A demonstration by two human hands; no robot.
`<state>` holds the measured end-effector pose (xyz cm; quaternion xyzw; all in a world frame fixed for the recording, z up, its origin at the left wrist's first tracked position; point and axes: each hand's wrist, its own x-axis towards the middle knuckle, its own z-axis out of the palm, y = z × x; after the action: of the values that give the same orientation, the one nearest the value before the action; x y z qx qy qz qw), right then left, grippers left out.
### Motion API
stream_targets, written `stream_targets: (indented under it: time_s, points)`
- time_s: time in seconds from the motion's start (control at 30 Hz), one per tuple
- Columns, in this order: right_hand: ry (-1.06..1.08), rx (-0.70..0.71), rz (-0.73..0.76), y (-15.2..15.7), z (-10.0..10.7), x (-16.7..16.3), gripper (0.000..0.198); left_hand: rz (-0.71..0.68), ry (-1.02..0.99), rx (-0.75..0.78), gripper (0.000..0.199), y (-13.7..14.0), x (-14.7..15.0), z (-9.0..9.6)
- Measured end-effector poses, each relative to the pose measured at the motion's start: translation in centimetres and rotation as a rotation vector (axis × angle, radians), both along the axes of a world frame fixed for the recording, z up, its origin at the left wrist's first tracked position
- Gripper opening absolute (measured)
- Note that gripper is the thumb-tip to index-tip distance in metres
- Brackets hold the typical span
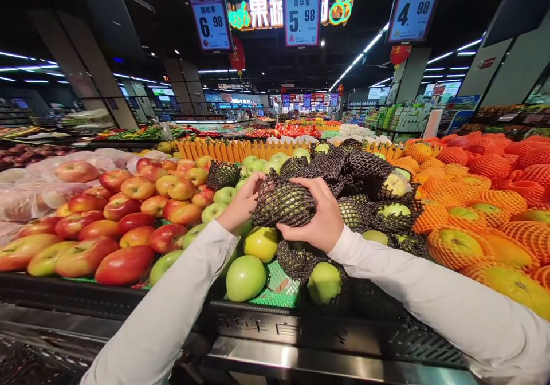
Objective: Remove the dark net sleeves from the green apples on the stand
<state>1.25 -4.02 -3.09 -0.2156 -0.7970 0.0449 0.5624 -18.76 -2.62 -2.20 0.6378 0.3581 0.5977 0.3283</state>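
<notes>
A green apple in a black foam net is held up over the green apple display, between my two hands. My right hand wraps round its right side, thumb below and fingers over the top. At its left end, my left hand is closed on the net, with the fingertips partly hidden behind it. Just beneath lie a bare yellow-green apple, a bare green apple and another green apple partly in a black net. More black-netted apples are heaped beside my right hand.
Red and yellow apples fill the left side. Oranges in orange foam nets are piled at the right. A black crate edge runs along the front, and a yellow picket divider stands behind. Price screens hang overhead.
</notes>
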Motion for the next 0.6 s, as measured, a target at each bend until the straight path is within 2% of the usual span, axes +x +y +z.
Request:
stream_targets:
  time_s: [0.13,0.2,0.3,0.4,0.6]
  points:
    - [0.154,0.05,-0.098,0.8,0.6,0.6,0.068,-0.006,-0.022,0.023,0.039,0.3,-0.6,0.4]
    - [0.229,0.058,-0.127,1.2,0.8,0.8,0.073,0.032,0.036,-0.003,0.035,0.7,-1.0,0.0]
    - [0.278,0.065,-0.151,1.6,0.9,1.0,0.078,0.139,0.361,-0.038,0.03,1.5,-1.4,-1.1]
    - [0.263,0.068,-0.157,1.4,0.8,1.0,0.076,0.188,0.725,-0.08,0.03,2.0,-1.5,-2.3]
    - [0.183,0.135,-0.143,1.1,0.8,1.0,0.069,0.323,1.086,-0.21,0.046,1.5,-0.3,-2.8]
